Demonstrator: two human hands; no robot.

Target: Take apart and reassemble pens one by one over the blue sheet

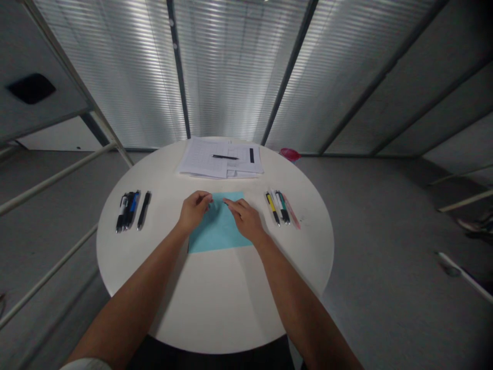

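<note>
A light-blue sheet of paper point(221, 239) lies on the round white table in front of me. My left hand point(194, 210) is over its left side, thumb and fingers pinched together; what they hold, if anything, is too small to make out. Over the sheet's right side is my right hand point(245, 218), its fingers closed and pointing left. A tiny dark spot shows at those fingertips, too small to name. A narrow gap separates the two hands near the sheet's far edge.
The white table point(219, 303) holds a paper stack point(204, 159) with a dark pen point(225, 156) on top at the back. Several black and blue pens point(127, 210) and a separate black pen point(144, 210) lie left; coloured pens point(272, 208) lie right. A metal frame point(57, 177) stands left.
</note>
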